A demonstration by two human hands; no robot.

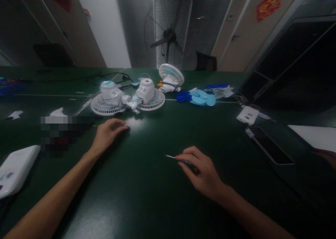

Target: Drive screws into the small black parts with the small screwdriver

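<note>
My right hand [201,170] rests on the dark green table [147,183] with its fingers closed round a small screwdriver [172,157], whose thin metal tip points left. My left hand [109,132] lies further back, its fingers curled over a small dark object [126,128] that I cannot make out. Beyond it lie two white and light-blue fan units [110,99] [148,95] face down, and a third fan [170,77] stands tilted behind them.
Blue fan blades [201,97] and blue gloves [183,96] lie at the back right. A white box [248,114] and a dark phone [270,146] sit on the right, another white box [15,169] at the left edge. A floor fan [168,32] stands behind the table.
</note>
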